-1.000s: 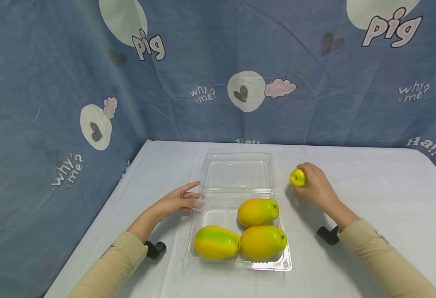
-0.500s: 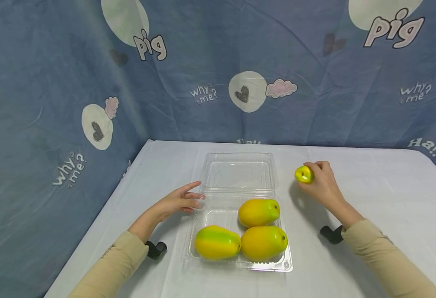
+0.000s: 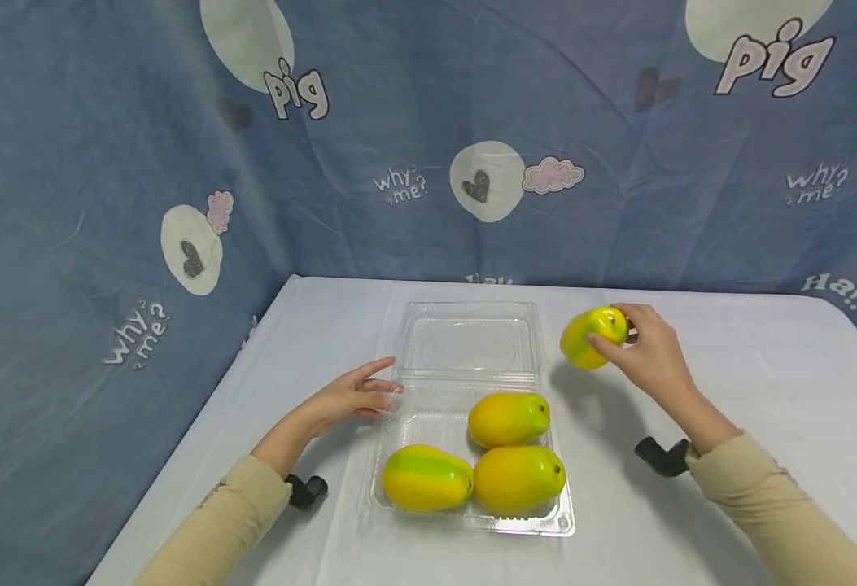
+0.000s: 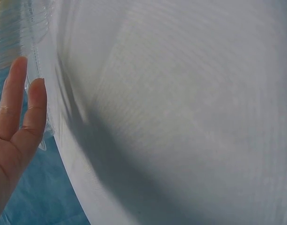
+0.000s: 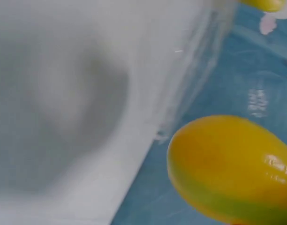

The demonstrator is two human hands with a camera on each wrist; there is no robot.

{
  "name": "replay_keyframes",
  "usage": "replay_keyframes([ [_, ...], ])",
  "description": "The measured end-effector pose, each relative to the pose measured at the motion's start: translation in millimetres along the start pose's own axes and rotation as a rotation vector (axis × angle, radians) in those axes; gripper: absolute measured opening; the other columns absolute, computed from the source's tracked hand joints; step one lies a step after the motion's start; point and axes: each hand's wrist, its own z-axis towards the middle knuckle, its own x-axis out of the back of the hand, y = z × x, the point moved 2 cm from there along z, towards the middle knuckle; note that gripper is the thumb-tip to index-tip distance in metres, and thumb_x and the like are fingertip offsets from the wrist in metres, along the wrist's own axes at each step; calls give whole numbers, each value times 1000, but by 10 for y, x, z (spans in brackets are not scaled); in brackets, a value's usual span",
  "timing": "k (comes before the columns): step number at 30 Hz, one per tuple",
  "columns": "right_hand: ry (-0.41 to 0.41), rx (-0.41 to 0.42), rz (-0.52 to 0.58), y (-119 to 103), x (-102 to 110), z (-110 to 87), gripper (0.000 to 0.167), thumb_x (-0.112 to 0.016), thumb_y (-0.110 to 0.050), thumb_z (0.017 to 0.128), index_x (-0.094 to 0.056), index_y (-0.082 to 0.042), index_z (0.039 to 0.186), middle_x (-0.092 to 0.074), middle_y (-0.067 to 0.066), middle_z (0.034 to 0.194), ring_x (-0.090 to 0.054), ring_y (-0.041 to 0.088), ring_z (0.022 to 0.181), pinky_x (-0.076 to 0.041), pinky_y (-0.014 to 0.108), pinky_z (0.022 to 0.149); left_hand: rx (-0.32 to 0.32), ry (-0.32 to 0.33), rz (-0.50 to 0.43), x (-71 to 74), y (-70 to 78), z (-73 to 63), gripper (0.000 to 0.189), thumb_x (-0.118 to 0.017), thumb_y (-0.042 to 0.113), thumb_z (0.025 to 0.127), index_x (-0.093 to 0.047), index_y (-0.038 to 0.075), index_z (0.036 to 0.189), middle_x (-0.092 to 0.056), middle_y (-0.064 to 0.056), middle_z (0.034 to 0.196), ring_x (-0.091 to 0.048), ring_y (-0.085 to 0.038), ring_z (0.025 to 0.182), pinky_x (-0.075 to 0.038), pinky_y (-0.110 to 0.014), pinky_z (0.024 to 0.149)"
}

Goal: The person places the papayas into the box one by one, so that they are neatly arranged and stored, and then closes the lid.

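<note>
My right hand (image 3: pixel 648 346) holds a yellow-green papaya (image 3: pixel 585 340) above the table, right of the clear plastic box, gripping it near its narrow end. In the right wrist view this papaya (image 5: pixel 228 173) is large at lower right and the hand is barely seen. My left hand (image 3: pixel 343 399), fingers spread and loosely extended, is at the left edge of the clamshell box (image 3: pixel 428 427); I cannot tell whether it touches. Three papayas lie in the box: one at front left (image 3: pixel 426 478), one at front right (image 3: pixel 519 480), one behind on the right (image 3: pixel 509 419).
The box's hinged lid (image 3: pixel 468 338) lies folded back flat on the white tablecloth (image 3: pixel 780 391). A blue patterned curtain (image 3: pixel 399 98) hangs behind and to the left. Black camera mounts (image 3: pixel 307 492) stick out at both wrists.
My right hand has lifted and drawn slightly right, tilting the papaya so its long side shows. The left hand and the papayas in the box stay put.
</note>
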Motion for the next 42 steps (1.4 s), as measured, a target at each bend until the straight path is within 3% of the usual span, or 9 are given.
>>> replay_keyframes([
  [3,-5,-33,56,-97,66,-13,51,-66,-21,83,-50,8,122,-52,23,113,-52,32,97,-39,6,71,6,8,-4,2,-6,9,72,-61,12,86,-22,15,146,-49,-17,133,-60,-19,103,-47,-34,87],
  [5,-13,-54,91,-161,101,-23,53,-64,-23,85,-48,7,125,-53,22,114,-53,31,98,-35,-1,68,6,7,-3,4,-7,9,72,-60,12,86,-21,15,146,-49,-17,133,-59,-20,104,-47,-34,87],
  [15,-104,-126,182,-472,173,-146,56,-61,-31,87,-45,-2,132,-54,19,115,-61,31,90,-45,9,67,3,-4,-5,-46,14,17,71,-60,13,86,-22,16,146,-52,-16,130,-60,-19,101,-48,-34,87],
  [25,-155,-108,273,-728,186,-280,52,-62,-26,87,-46,-4,131,-56,17,119,-62,22,92,-48,12,72,7,-8,-8,-133,25,56,72,-62,16,85,-23,19,146,-53,-14,128,-61,-18,99,-48,-33,86],
  [31,-199,-74,327,-838,146,-261,49,-63,-22,87,-47,-3,129,-57,15,117,-60,9,91,-49,14,75,4,-23,9,-164,29,58,72,-61,17,86,-22,18,146,-53,-14,129,-61,-18,99,-48,-32,85],
  [38,-337,-66,352,-924,17,-178,52,-63,-22,86,-45,-3,131,-55,15,121,-56,26,102,-51,23,77,6,-20,12,-178,61,42,72,-60,15,86,-21,18,146,-54,-13,128,-61,-18,98,-48,-32,83],
  [42,-409,-15,370,-917,-107,-123,52,-62,-19,86,-44,-2,132,-53,15,123,-54,28,106,-51,27,81,5,-18,16,-183,77,37,71,-60,15,87,-21,17,146,-55,-13,127,-61,-17,97,-48,-32,83],
])
